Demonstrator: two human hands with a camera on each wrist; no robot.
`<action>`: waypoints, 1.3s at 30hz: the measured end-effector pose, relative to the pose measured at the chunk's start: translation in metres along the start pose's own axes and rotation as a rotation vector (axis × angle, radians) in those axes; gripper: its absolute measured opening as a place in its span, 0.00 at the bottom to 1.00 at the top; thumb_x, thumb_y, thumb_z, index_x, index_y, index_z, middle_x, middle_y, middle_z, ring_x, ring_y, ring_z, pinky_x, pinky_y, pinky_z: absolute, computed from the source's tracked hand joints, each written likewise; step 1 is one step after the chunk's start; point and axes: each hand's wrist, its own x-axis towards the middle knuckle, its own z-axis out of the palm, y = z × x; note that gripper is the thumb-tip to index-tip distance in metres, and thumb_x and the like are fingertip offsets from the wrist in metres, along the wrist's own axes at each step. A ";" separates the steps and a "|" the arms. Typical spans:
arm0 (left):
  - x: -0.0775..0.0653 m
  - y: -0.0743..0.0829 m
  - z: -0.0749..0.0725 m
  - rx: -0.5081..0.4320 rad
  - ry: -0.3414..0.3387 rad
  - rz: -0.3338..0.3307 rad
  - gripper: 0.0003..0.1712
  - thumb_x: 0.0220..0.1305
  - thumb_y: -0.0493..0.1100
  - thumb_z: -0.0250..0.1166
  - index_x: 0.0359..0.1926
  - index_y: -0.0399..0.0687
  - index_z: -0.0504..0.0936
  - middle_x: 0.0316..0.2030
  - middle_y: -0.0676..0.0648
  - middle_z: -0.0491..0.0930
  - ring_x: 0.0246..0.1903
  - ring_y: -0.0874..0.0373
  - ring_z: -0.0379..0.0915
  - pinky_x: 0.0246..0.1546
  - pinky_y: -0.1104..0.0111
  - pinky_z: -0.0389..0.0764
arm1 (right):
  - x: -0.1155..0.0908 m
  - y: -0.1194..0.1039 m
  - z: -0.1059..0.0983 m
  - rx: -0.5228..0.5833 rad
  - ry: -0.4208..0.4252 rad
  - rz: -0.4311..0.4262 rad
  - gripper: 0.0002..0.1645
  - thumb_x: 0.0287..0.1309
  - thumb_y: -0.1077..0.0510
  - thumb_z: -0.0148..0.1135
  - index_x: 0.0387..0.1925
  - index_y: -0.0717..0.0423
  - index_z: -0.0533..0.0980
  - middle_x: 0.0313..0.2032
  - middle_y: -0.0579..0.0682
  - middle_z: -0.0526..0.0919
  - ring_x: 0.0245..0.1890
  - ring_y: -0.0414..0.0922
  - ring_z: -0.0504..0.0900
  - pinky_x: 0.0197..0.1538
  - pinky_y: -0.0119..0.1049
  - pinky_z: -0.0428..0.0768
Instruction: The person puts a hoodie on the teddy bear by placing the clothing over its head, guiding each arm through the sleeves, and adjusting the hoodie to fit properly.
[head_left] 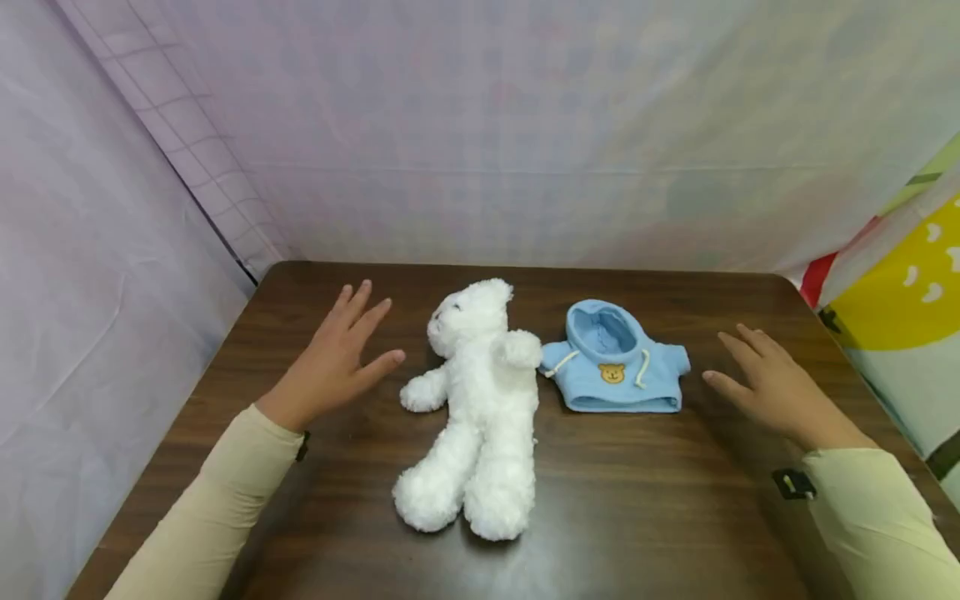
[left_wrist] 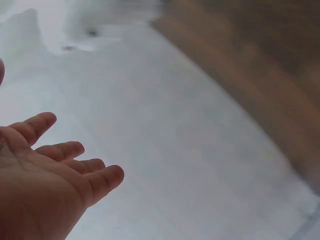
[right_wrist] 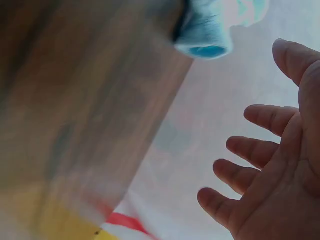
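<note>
A white plush bear lies on its back on the dark wooden table, its head tilted toward the left. Just right of it a small light-blue hoodie is spread flat, with a bear-face patch and white drawstrings; its left sleeve meets the bear's arm. My left hand, fingers spread and holding nothing, is left of the bear and apart from it. On the other side, my right hand is to the right of the hoodie without touching it, fingers extended. A hoodie sleeve shows in the right wrist view.
The brown table has rounded far corners. A pale patterned curtain hangs behind it, and white cloth lines the left side. At the right is a yellow and red printed cloth.
</note>
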 end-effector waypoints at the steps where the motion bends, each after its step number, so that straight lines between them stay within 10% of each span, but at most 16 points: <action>1: 0.007 0.010 -0.003 -0.013 0.001 0.029 0.45 0.71 0.62 0.58 0.77 0.44 0.54 0.77 0.38 0.37 0.75 0.42 0.25 0.68 0.38 0.45 | 0.002 -0.003 -0.003 0.005 0.003 -0.010 0.46 0.69 0.43 0.59 0.70 0.75 0.58 0.68 0.78 0.53 0.68 0.76 0.50 0.63 0.73 0.50; 10: 0.074 0.094 -0.027 -0.001 -0.062 0.178 0.44 0.72 0.67 0.50 0.78 0.49 0.52 0.78 0.41 0.38 0.76 0.44 0.28 0.72 0.48 0.42 | 0.028 -0.032 -0.038 -0.025 -0.056 0.003 0.48 0.69 0.41 0.58 0.73 0.70 0.54 0.72 0.74 0.49 0.70 0.73 0.49 0.66 0.70 0.51; 17: 0.120 0.157 -0.034 -0.107 -0.210 0.005 0.48 0.69 0.72 0.48 0.79 0.58 0.45 0.78 0.44 0.35 0.76 0.47 0.27 0.72 0.49 0.46 | 0.047 -0.049 -0.062 -0.029 -0.062 -0.022 0.49 0.69 0.39 0.57 0.74 0.68 0.53 0.73 0.73 0.47 0.70 0.72 0.48 0.66 0.69 0.51; 25: 0.157 0.219 -0.004 -0.352 -0.261 -0.162 0.49 0.68 0.73 0.48 0.79 0.58 0.46 0.77 0.52 0.48 0.75 0.55 0.43 0.70 0.56 0.56 | 0.072 -0.056 -0.063 0.017 -0.122 -0.022 0.48 0.71 0.40 0.55 0.74 0.69 0.51 0.72 0.75 0.46 0.70 0.74 0.48 0.65 0.70 0.52; 34: 0.173 0.214 0.068 -0.692 -0.154 -0.454 0.33 0.76 0.54 0.52 0.76 0.51 0.58 0.74 0.48 0.59 0.71 0.53 0.56 0.66 0.58 0.64 | 0.098 -0.061 -0.037 0.070 -0.177 -0.004 0.44 0.72 0.43 0.53 0.73 0.71 0.54 0.69 0.75 0.55 0.69 0.71 0.55 0.66 0.67 0.55; 39: 0.175 0.197 0.113 -0.599 -0.046 -0.573 0.34 0.65 0.37 0.53 0.73 0.47 0.64 0.68 0.42 0.67 0.63 0.48 0.65 0.61 0.61 0.69 | 0.109 -0.067 -0.013 0.112 -0.228 0.005 0.36 0.72 0.53 0.53 0.69 0.74 0.59 0.63 0.75 0.66 0.62 0.69 0.68 0.61 0.64 0.67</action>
